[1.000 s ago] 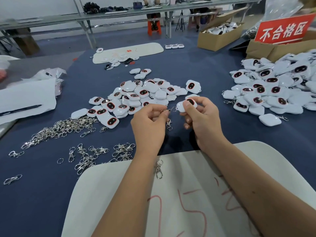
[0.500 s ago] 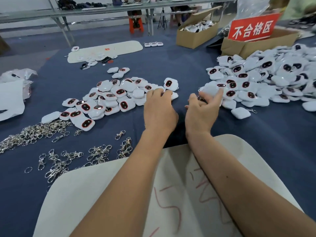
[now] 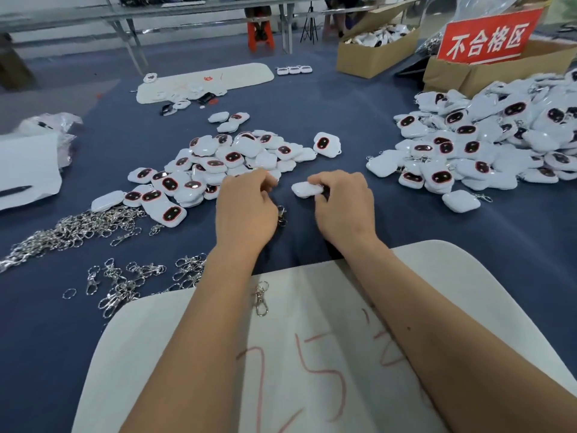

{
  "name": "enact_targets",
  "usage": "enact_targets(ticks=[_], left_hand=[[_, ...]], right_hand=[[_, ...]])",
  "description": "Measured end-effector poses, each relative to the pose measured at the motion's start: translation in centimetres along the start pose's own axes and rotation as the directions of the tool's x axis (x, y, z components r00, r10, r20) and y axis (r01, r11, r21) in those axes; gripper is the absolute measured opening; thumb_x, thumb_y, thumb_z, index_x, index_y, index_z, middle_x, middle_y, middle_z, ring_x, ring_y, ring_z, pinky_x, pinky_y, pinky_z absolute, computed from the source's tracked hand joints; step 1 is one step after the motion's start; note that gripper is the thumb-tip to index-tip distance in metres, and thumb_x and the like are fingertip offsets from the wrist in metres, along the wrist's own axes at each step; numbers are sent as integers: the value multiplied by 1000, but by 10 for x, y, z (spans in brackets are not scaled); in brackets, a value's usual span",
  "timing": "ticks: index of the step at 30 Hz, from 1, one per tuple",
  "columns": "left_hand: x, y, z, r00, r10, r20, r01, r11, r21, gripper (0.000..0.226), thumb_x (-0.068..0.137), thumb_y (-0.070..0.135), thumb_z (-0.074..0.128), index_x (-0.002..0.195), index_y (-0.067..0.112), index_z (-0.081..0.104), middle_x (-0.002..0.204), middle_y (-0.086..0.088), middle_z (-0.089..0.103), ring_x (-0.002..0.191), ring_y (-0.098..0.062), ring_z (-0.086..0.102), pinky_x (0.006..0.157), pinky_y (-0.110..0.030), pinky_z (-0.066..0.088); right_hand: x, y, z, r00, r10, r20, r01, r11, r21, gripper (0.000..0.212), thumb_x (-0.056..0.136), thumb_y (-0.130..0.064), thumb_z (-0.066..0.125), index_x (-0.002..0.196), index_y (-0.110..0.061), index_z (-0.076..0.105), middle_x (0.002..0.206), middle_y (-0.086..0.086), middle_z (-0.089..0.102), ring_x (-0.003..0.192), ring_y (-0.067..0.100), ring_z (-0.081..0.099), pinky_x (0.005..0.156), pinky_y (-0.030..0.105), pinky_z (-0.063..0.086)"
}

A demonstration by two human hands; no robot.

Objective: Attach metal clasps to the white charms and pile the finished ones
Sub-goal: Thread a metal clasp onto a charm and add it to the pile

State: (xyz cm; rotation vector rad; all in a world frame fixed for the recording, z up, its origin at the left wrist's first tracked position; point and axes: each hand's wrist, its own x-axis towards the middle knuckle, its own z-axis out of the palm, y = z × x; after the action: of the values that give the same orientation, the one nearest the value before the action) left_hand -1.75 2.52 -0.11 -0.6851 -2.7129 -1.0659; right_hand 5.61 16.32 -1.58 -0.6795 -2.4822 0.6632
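Note:
My right hand [image 3: 343,201] grips a white charm [image 3: 307,189], face down, just above the blue cloth. Left of it, my left hand [image 3: 246,207] has its fingers curled, and a metal clasp [image 3: 281,215] hangs out from under its thumb side. The two hands are a short gap apart. A pile of white charms with dark red-rimmed faces [image 3: 234,157] lies just beyond my left hand. A bigger heap of charms with clasps on them [image 3: 484,142] lies at the right. Loose metal clasps [image 3: 78,226] are spread at the left.
A white foam board [image 3: 437,276] with red marks lies under my forearms, with one clasp [image 3: 260,298] on it. More clasps [image 3: 131,282] lie by its left corner. Cardboard boxes [image 3: 374,54] and a red sign [image 3: 487,39] stand at the back right. White paper [image 3: 28,167] lies far left.
My right hand dropped the earlier charm at the right heap and came back. My left hand reached to the left pile and drew back. My right hand now holds a new charm.

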Motion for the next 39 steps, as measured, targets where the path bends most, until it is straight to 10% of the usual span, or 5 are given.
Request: enact_targets(ticks=[10, 18, 26, 39], left_hand=[[-25, -23, -8, 973, 145, 179, -156, 987, 44, 39, 86, 46, 76, 122, 34, 70, 119, 5, 50, 116, -17, 37, 100, -26, 32], [-24, -21, -7, 998, 37, 51, -30, 989, -145, 19, 88, 13, 74, 76, 25, 67, 76, 13, 68, 73, -7, 62, 78, -36, 54], [-21, -15, -8, 998, -60, -4, 50, 859, -509, 13, 88, 5, 74, 84, 17, 74, 75, 4, 72, 69, -11, 69, 70, -24, 56], [-22, -8, -7, 998, -61, 24, 63, 791, -609, 15, 95, -3, 62, 100, 10, 65, 82, -3, 67, 67, -9, 65, 73, -25, 58]], right_hand=[[-2, -6, 5, 943, -278, 181, 284, 959, -10, 46, 100, -11, 57, 140, -34, 63, 135, -8, 64, 126, 26, 48, 97, 41, 38], [-11, -15, -4, 976, -207, 69, 190, 962, 195, 12, 92, -5, 51, 94, -15, 58, 104, 2, 43, 78, 20, 50, 66, 34, 42], [-10, -13, -1, 895, -422, 142, 376, 887, 267, 26, 85, -31, 85, 107, -20, 76, 85, -1, 63, 80, 17, 57, 75, 38, 47], [-8, -8, -1, 962, -270, 48, 225, 877, 424, 15, 99, -16, 66, 89, -12, 76, 77, 2, 71, 76, 20, 62, 73, 35, 49]])
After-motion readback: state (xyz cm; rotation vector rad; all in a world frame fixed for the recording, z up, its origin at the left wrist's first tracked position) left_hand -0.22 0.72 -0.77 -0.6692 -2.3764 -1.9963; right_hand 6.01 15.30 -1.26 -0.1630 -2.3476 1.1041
